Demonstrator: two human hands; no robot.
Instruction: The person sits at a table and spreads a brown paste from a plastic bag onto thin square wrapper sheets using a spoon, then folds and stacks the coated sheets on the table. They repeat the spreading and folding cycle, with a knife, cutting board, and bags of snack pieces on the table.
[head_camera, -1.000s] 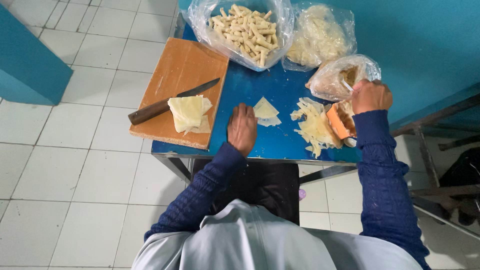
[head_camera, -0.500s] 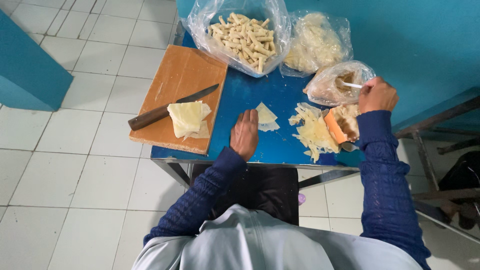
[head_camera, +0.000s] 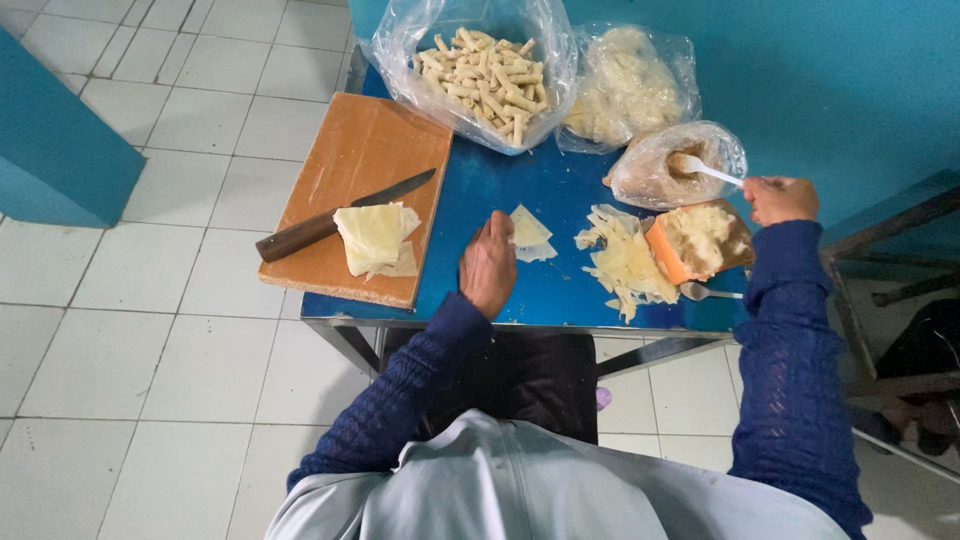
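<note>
Two hands over a blue table (head_camera: 560, 290). Left hand (head_camera: 488, 265): flat, fingers loosely extended, fingertips touching a folded pale wrapper (head_camera: 527, 232) just ahead of it. Right hand (head_camera: 780, 198): closed on a white spoon (head_camera: 708, 170), its bowl dipped into a clear bag of brown filling (head_camera: 660, 180) beside it. Cutting board (head_camera: 350, 190) with knife (head_camera: 335, 220) lies beyond the left hand.

Three plastic bags (head_camera: 470, 70) (head_camera: 625, 85) (head_camera: 665, 165), two spoons (head_camera: 705, 168) (head_camera: 705, 292) (one white, one metal), one knife (head_camera: 330, 222) and one board (head_camera: 360, 170) on the bench (head_camera: 560, 180).
</note>
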